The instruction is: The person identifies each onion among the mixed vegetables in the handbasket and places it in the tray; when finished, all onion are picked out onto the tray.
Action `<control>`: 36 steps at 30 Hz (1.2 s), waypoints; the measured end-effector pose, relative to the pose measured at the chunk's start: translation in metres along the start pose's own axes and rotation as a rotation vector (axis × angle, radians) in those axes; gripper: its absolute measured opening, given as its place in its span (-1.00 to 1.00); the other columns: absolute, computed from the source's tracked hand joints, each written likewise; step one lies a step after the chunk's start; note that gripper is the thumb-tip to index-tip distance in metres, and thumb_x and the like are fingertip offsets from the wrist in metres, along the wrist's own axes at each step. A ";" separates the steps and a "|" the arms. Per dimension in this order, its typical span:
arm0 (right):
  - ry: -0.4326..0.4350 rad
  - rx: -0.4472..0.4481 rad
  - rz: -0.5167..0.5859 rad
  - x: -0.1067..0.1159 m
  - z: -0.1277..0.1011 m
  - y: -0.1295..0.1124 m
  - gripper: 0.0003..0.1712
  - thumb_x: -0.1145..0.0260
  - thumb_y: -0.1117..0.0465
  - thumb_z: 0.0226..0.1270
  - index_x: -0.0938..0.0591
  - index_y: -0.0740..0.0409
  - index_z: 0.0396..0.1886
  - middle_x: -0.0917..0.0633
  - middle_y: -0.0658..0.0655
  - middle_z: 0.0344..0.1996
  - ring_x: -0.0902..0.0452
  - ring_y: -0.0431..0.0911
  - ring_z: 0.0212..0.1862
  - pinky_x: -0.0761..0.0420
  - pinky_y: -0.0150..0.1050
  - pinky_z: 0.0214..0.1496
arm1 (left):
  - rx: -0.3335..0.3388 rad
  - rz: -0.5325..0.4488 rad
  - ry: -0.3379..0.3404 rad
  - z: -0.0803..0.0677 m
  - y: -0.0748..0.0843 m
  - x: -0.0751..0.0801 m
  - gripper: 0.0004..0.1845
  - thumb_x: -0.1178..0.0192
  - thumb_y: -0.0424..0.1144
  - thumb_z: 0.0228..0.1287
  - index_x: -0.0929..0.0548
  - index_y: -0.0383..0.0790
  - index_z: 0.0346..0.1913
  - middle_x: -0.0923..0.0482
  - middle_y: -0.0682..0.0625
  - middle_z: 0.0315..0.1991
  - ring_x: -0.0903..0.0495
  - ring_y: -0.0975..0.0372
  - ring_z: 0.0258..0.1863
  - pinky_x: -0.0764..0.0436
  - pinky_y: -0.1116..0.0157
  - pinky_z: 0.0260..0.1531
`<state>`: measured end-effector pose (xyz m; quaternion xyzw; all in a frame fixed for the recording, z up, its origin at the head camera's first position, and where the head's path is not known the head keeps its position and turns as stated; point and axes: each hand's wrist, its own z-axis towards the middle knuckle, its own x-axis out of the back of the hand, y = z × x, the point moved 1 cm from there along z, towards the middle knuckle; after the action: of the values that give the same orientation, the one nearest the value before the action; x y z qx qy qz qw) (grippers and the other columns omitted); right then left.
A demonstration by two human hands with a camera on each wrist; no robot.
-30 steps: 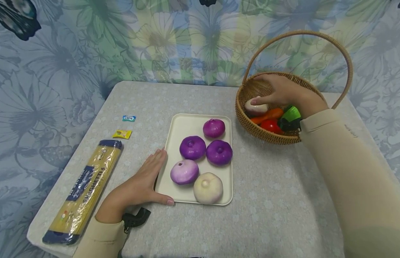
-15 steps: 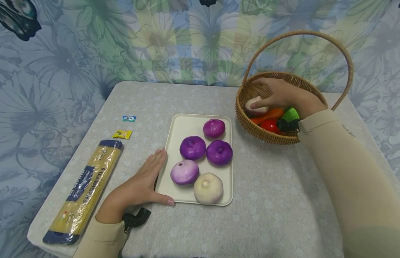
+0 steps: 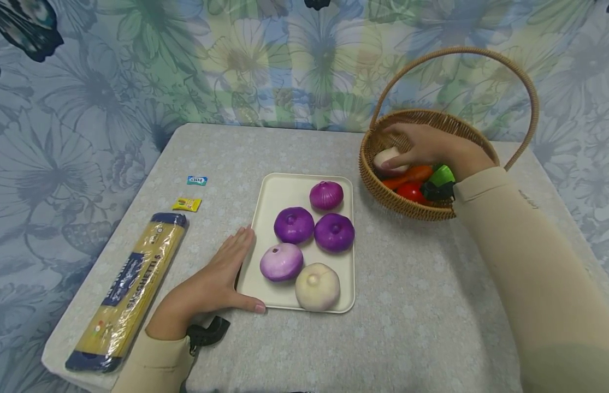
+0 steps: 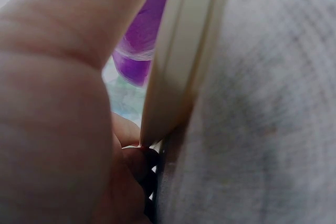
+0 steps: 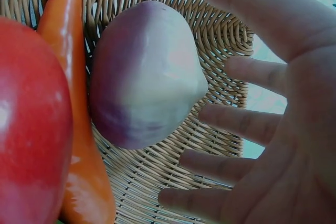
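The right hand reaches into the wicker basket, fingers spread apart around a pale onion just before its palm without clasping it, an orange pepper beyond, while the left hand lies flat against the tray.

Your right hand hides most of the pale onion in the basket. The words on the two small packets are too small to read.
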<state>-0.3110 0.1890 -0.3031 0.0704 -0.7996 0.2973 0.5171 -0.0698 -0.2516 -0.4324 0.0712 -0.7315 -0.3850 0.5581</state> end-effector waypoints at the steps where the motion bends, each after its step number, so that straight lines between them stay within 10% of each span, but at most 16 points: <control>1: -0.004 -0.001 0.001 0.000 0.000 0.000 0.15 -0.48 -0.29 0.35 -0.17 0.15 0.69 -0.23 0.33 0.59 -0.09 0.30 0.56 -0.17 0.33 0.51 | 0.001 0.000 0.000 0.000 0.000 0.000 0.66 -0.60 0.47 -0.21 0.17 -0.43 0.68 0.30 -0.27 0.69 0.35 -0.06 0.66 0.31 -0.02 0.58; 36: -0.093 -0.014 0.037 -0.007 0.004 0.002 -0.06 -0.47 -0.05 0.46 -0.25 0.16 0.65 -0.34 0.37 0.50 -0.30 0.26 0.40 -0.34 0.28 0.41 | -0.002 0.000 0.002 0.002 0.002 -0.001 0.67 -0.62 0.45 -0.23 0.19 -0.42 0.68 0.30 -0.29 0.69 0.35 -0.07 0.66 0.31 -0.02 0.58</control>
<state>-0.3117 0.1874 -0.3108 0.0659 -0.8259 0.2978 0.4741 -0.0710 -0.2489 -0.4323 0.0711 -0.7305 -0.3857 0.5591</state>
